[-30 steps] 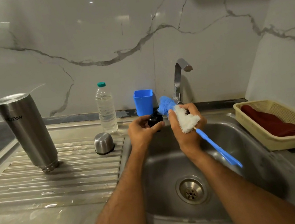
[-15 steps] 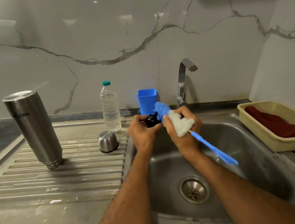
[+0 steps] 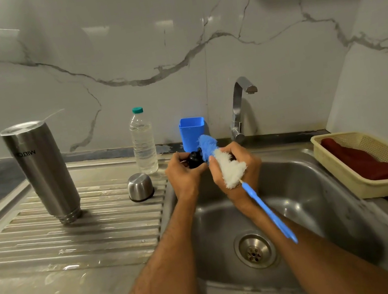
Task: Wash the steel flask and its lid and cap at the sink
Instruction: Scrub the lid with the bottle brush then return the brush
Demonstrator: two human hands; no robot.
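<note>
Steel drainboard [image 3: 50, 250] bears inverted flask [image 3: 41, 171], cap [image 3: 140, 187], water bottle [image 3: 143, 142].

1 flask [image 3: 41, 171] | 1 cap [image 3: 140, 187] | 1 lid [image 3: 194, 159] | 1 brush [image 3: 234, 173] | 1 bottle [image 3: 143, 142] | 2 hands [image 3: 184, 174]

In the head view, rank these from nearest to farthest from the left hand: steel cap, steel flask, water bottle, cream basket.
From the left hand:
1. Water bottle, just behind and to its left, and steel cap, on the drainboard beside it: too close to call.
2. Steel flask, upside down at the drainboard's far left.
3. Cream basket, across the sink on the right.
</note>
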